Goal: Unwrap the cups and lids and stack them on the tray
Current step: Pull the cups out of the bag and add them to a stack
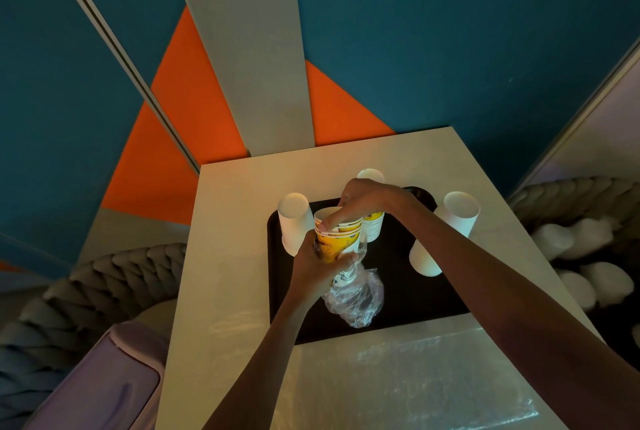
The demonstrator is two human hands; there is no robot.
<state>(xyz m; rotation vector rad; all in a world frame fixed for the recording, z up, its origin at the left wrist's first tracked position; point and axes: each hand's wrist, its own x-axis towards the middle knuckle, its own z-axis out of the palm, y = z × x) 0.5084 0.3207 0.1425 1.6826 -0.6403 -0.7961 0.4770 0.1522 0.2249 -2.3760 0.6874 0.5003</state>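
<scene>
A stack of yellow printed paper cups [337, 239] stands partly inside a clear plastic wrapper [356, 301] that is bunched down around its lower part, over the black tray [408, 294]. My left hand [317, 268] grips the stack and wrapper from the left side. My right hand [363, 201] pinches the rims of the top cups from above. A second printed cup stack [374, 227] stands behind, partly hidden by my right hand. White cup stacks [294, 221] stand upside down on the tray; another white stack [424, 259] stands at the right.
The tray lies on a small beige table [232, 256]. A white stack [457, 214] sits at the tray's right edge and one [370, 175] behind it. A clear plastic sheet [433, 377] lies at the table's near end. Braided grey seats flank the table.
</scene>
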